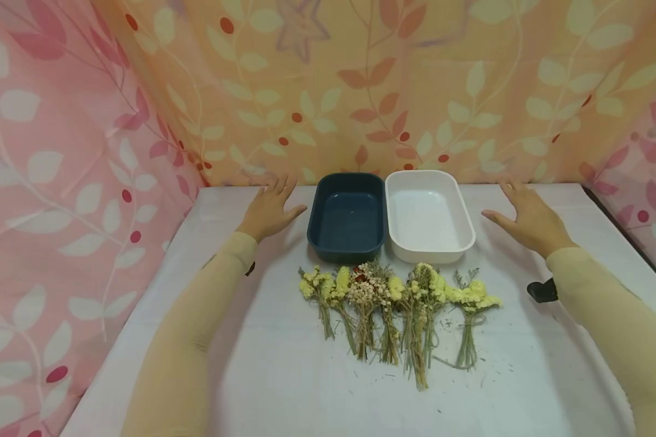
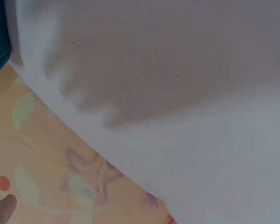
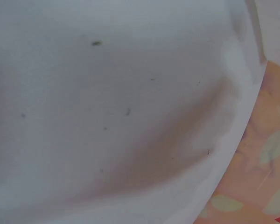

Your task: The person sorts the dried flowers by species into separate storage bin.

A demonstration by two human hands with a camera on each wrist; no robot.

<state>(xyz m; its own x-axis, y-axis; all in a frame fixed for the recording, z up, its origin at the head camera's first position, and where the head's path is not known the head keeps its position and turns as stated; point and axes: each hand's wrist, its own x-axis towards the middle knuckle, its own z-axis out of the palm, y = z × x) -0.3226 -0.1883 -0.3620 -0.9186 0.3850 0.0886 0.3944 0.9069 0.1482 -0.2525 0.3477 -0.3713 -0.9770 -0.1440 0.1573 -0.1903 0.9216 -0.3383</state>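
Observation:
My left hand (image 1: pixel 269 209) is held out flat over the table, fingers spread, just left of a dark blue tray (image 1: pixel 318 240). On the other side my right hand (image 1: pixel 533 217) hovers with straight fingers, right of a white tray (image 1: pixel 467 227). Neither hand holds anything. The two trays stand side by side at the table's far edge. In front of them lie several tied bunches of dried flowers, among them a yellow bunch (image 1: pixel 472 296) at the right end and a cream one (image 1: pixel 366 293) near the middle. Fingertips (image 2: pixel 3 209) show at the corner of the left wrist view.
A white cloth covers the table (image 1: pixel 284 376), with stem crumbs scattered near the bunches. An orange leaf-patterned curtain (image 1: pixel 317 79) hangs right behind the far edge, and a pink curtain (image 1: pixel 49 182) stands along the left side.

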